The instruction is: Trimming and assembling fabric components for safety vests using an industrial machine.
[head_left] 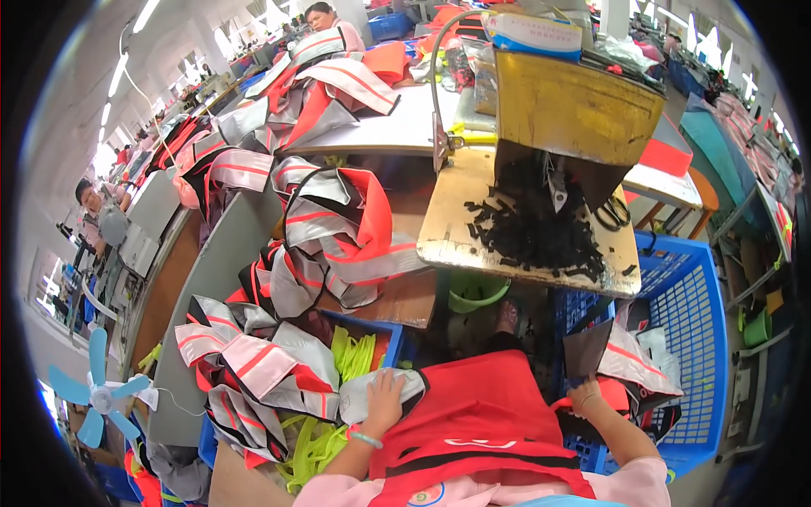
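— Beside the blue crate: right hand pinching the dark fabric piece, standing upright just above.
— Left of the crate: left hand pressing spread on the grey reflective strip, running sideways.

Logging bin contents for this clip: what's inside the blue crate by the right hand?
The blue crate holds grey-and-orange garment pieces, gripped at their edge by the right hand. Its mesh wall shows bare further right. Anything beneath the pieces is hidden.
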Tool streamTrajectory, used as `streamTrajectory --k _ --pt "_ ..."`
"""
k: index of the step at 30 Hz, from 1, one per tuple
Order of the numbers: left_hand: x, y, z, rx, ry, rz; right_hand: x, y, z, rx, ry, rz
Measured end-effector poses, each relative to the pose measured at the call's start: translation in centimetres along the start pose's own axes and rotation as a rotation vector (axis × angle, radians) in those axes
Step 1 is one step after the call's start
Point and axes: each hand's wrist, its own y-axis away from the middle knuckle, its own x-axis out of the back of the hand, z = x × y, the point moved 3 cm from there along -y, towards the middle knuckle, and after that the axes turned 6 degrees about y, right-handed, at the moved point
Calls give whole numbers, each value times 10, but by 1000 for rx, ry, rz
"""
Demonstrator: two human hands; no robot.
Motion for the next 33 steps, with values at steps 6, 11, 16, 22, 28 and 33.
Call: streamTrajectory --k 6,11,16,22,28,33 --pt "10 15 -17 237 197 -49 17 62 23 -20 -302 70" --pt "16 9 -35 96 295 13 -13 117 88 -73 -1090 739" --pt "20 10 -46 123 479 208 -89 199 217 -434 -1199 918" --pt "44 -2 -68 358 515 304 -194 219 261 -1049 -1128 885" --pt "71 32 -76 485 700 471 -107 192 200 -940 -823 988" --pt "104 63 -108 366 1174 1027 -9 160 172 -732 -832 1077"
